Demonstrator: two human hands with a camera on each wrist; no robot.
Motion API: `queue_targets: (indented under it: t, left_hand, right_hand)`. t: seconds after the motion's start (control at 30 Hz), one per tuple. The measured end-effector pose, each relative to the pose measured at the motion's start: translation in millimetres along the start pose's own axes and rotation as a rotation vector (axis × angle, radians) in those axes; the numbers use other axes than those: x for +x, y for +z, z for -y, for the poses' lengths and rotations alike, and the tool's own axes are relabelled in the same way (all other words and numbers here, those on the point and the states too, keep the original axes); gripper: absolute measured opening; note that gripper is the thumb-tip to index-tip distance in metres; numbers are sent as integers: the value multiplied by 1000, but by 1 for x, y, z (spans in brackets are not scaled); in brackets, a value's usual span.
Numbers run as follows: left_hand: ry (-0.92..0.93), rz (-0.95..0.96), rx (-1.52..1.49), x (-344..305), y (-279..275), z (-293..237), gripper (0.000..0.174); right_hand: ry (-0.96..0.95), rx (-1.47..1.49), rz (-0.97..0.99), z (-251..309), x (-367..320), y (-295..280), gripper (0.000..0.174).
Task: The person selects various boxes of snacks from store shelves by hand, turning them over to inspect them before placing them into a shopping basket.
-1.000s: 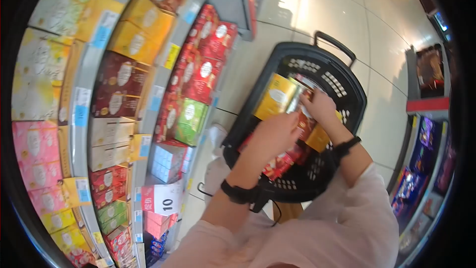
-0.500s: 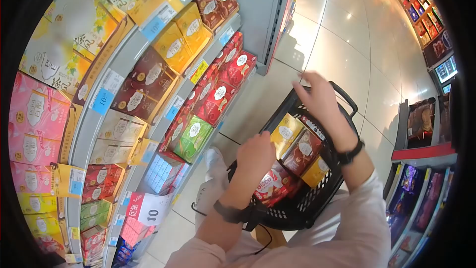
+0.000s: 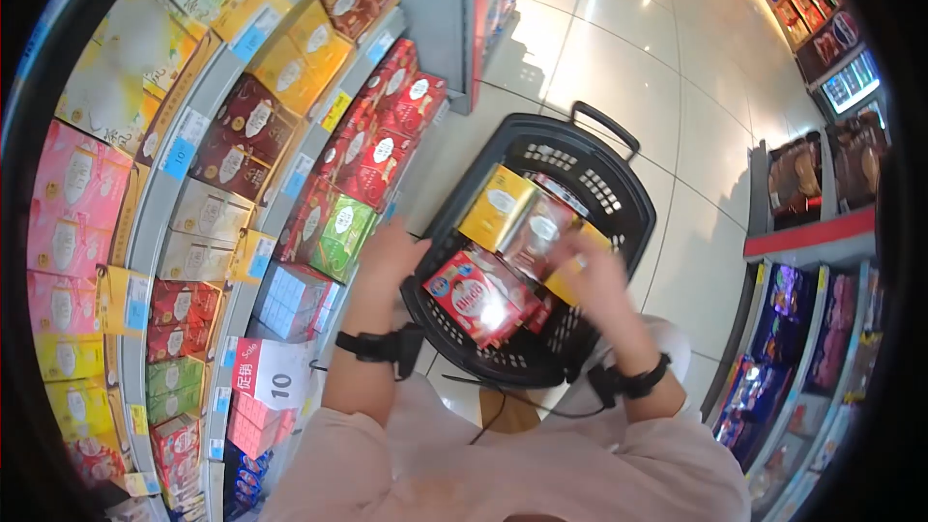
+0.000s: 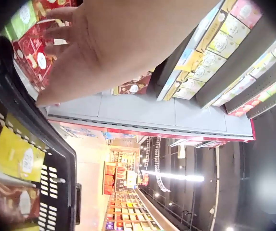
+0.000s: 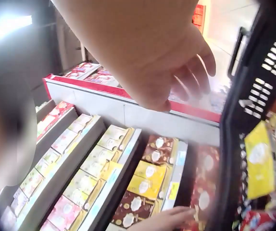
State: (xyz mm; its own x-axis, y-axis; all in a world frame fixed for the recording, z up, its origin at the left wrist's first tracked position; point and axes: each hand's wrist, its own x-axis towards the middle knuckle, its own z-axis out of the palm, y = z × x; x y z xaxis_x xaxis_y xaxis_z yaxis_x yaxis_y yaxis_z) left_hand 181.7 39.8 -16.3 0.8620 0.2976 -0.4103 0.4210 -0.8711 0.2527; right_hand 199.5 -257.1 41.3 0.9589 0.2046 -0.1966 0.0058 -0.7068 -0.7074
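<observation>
At the near end of the basket [image 3: 596, 174], towards its seven o'clock, red packs [image 3: 469, 298] lie in a tilted heap, probably dropped in loosely rather than fitted. The right hand [image 3: 597, 280] hangs over the basket's four o'clock side, blurred from above; its fingers are loosely bent and parted, with nothing seen in them. Just beneath it is a yellow box [image 3: 563, 280], and a brown box [image 3: 530, 237] lies just beside, at ten o'clock from the hand. Another yellow box [image 3: 498, 205] lies further off at ten o'clock. These boxes lie side by side, labels up, likely to use the room neatly; the basket bears them, so neither hand needs to. The left hand [image 3: 391, 256] is by the rim at nine o'clock, fingers spread, holding nothing visible; whether it touches the shelf goods is unclear. Beyond it, at eleven o'clock, stand a green box [image 3: 340, 230] and red boxes [image 3: 385, 150] on the shelf [image 3: 311, 150].
</observation>
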Motion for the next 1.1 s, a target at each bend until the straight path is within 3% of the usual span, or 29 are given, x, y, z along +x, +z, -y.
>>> queue_targets:
  t: [0.03, 0.07, 0.1, 0.13, 0.2, 0.23, 0.27, 0.33, 0.4, 0.47, 0.53, 0.57, 0.6, 0.63, 0.67, 0.73, 0.8, 0.87, 0.93, 1.07, 1.1]
  left_hand:
    - [11, 53, 47, -1, 11, 12, 48]
    - [22, 54, 63, -4, 18, 15, 48]
    - [-72, 259, 37, -2, 20, 14, 48]
    - [-168, 456, 14, -3, 23, 12, 48]
    - [-223, 418, -112, -15, 31, 12, 49]
    - [-280, 374, -258, -15, 32, 12, 51]
    - [-273, 365, -239, -12, 39, 14, 51]
    - [-222, 290, -142, -6, 50, 19, 51]
    - [-217, 255, -157, -10, 53, 13, 49]
    - [91, -20, 128, 2, 78, 19, 50]
    - [9, -15, -36, -13, 71, -9, 53]
    - [138, -65, 73, -7, 82, -9, 56]
    - [89, 100, 84, -12, 76, -21, 53]
    - [121, 102, 187, -16, 82, -29, 50]
    - [164, 94, 287, -25, 88, -33, 48]
    - [213, 211, 413, -67, 78, -65, 46]
    - [269, 304, 541, -86, 95, -72, 45]
    - [521, 528, 635, -94, 132, -55, 50]
    - [443, 854, 742, -122, 129, -69, 60]
    - [505, 1036, 740, -164, 120, -60, 66]
    - [480, 1093, 712, -171, 111, -61, 70]
  right_hand:
    - [-86, 34, 99, -1, -34, 17, 33]
    - [-142, -73, 441, -11, -59, 34, 36]
    - [-253, -178, 536, -9, -88, 51, 45]
    - [-245, -279, 690, -10, -108, 70, 56]
    - [-294, -299, 631, -27, -148, 102, 50]
    - [-400, -471, 477, -40, -155, 121, 45]
    - [-498, -643, 322, -49, -159, 135, 40]
    - [-470, -726, 213, -75, -150, 140, 28]
    - [-420, -707, 412, -79, -146, 120, 19]
    - [-320, -671, 321, -97, -139, 122, 14]
    - [-329, -569, 220, -115, -122, 109, 17]
    - [-308, -649, 178, -112, -112, 100, 16]
    - [-416, -621, -25, -131, -100, 106, 17]
    - [-391, -600, 12, -134, -87, 99, 19]
    - [-284, -712, 133, -138, -69, 98, 36]
    - [-265, -707, 37, -124, -52, 78, 27]
    - [-194, -688, -7, -123, -25, 76, 31]
    - [-205, -673, -98, -127, -5, 76, 35]
    - [-255, -705, -181, -139, 23, 77, 36]
    - [-250, -623, -108, -150, 60, 66, 42]
    - [-288, -658, -274, -148, 58, 64, 47]
